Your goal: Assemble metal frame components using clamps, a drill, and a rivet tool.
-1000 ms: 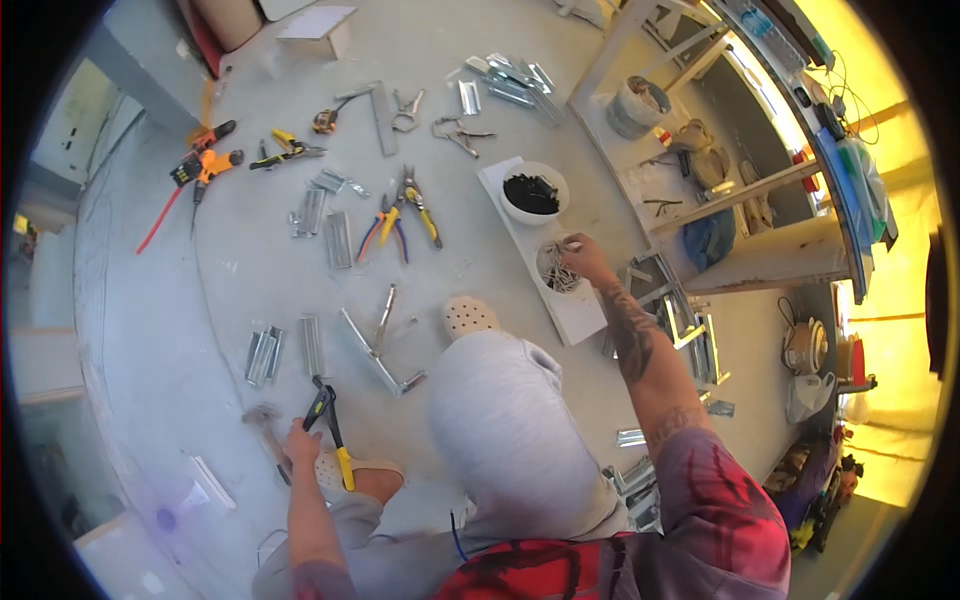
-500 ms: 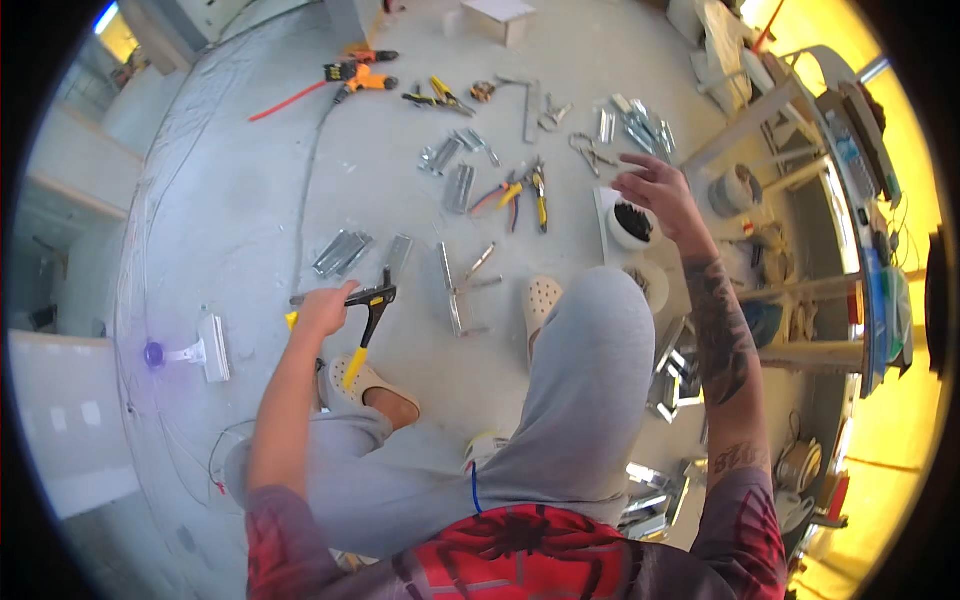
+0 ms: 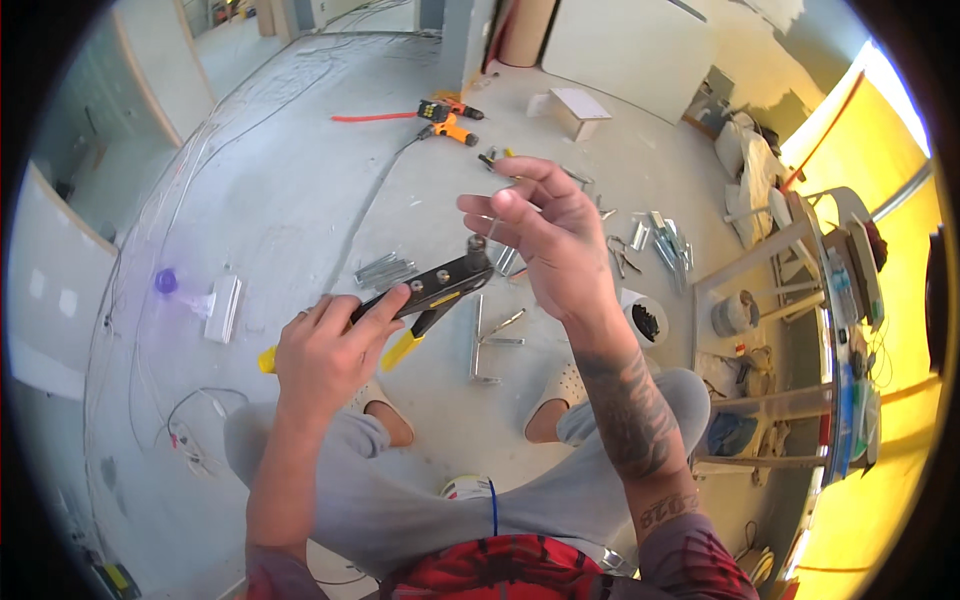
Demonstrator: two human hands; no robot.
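Observation:
My left hand (image 3: 335, 350) is wrapped round a hand riveter (image 3: 432, 293) with a black body and yellow-ended handles, held above the floor between my knees. The tool's second handle hangs apart below. At its nose is my right hand (image 3: 565, 245), thumb and fingers pinching a thin metal pin that looks like a rivet (image 3: 492, 228). The pin's lower end seems to be at the nose; how deep it sits I cannot tell. Beyond my right wrist, a white bucket (image 3: 655, 340) contains small black pieces (image 3: 646, 320). My right hand hides part of the tools on the floor.
Bent metal profiles (image 3: 478, 350) lie ahead of my feet, with more metal pieces (image 3: 385, 268) left of them and others (image 3: 668, 240) to the right. Orange power tools (image 3: 455, 132) are farther off. A wooden-framed rack (image 3: 770, 405) stands at the right, a white lamp-like panel (image 3: 225, 308) at the left.
My left hand has raised the riveter from beside my left foot. My right hand has moved left from above the white bucket to the tool's nose. The view has tilted up.

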